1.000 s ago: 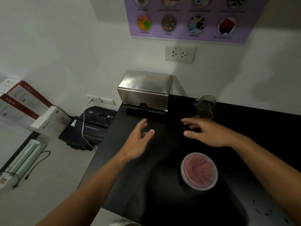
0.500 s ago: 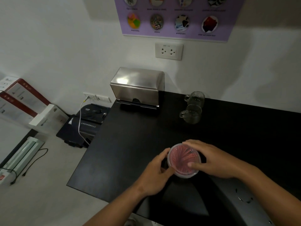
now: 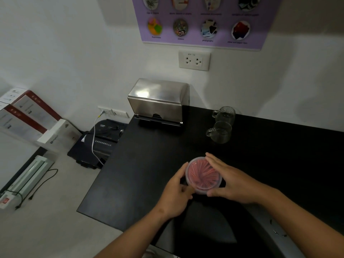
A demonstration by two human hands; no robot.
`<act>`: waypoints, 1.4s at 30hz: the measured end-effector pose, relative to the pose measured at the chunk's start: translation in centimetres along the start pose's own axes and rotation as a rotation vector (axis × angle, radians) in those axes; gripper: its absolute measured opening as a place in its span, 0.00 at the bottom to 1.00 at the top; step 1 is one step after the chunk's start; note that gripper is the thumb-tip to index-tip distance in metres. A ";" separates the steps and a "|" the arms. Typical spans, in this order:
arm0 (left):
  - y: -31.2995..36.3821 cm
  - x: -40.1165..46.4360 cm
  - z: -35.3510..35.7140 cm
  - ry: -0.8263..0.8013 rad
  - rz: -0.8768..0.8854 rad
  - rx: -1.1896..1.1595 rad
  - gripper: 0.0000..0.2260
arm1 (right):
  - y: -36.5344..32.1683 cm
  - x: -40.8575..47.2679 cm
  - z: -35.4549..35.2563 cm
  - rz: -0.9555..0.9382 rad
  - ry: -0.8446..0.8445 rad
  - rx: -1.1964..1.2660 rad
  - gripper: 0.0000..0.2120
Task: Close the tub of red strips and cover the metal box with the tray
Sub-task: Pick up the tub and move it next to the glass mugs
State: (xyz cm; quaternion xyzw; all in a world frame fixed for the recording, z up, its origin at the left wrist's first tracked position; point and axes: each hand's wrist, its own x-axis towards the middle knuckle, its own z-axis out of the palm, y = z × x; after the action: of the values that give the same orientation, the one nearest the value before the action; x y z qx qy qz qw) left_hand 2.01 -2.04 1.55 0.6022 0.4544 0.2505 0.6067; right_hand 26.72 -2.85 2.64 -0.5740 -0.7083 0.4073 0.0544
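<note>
A round clear tub of red strips (image 3: 202, 174) stands on the black table (image 3: 139, 174), with a clear lid on top of it. My left hand (image 3: 176, 194) grips its left side, thumb against the rim. My right hand (image 3: 234, 183) cups its right side, fingers curled over the far and near edges. The metal box (image 3: 158, 101) stands at the table's far left corner against the wall, with a shiny lid-like top over it and a dark slot at its lower front.
Two clear glass mugs (image 3: 220, 132) stand on the table to the right of the metal box. Below the table's left edge lie a black shredder (image 3: 104, 138), white and red cartons (image 3: 31, 118) and a laminator (image 3: 28, 175). A wall socket (image 3: 193, 60) is above the box.
Both hands came back from near the metal box and closed around the tub of red strips. The camera view shifted slightly.
</note>
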 end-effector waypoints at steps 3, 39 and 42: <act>0.2 1.5 -0.7 0.059 -0.047 -0.037 0.28 | 0.0 1.9 -0.6 -0.005 0.060 0.013 0.62; 7.7 23.1 -4.0 0.032 0.148 0.485 0.31 | 3.5 15.5 -12.7 0.038 0.561 -0.196 0.41; 7.7 24.0 -4.1 0.043 0.158 0.460 0.30 | 4.1 16.3 -13.2 0.059 0.551 -0.206 0.38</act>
State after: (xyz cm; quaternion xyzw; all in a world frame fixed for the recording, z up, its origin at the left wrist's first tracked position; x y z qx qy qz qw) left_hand 11.43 21.61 3.52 0.7525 0.4641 0.1999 0.4224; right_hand 31.61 17.98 2.43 -0.6857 -0.6875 0.1635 0.1741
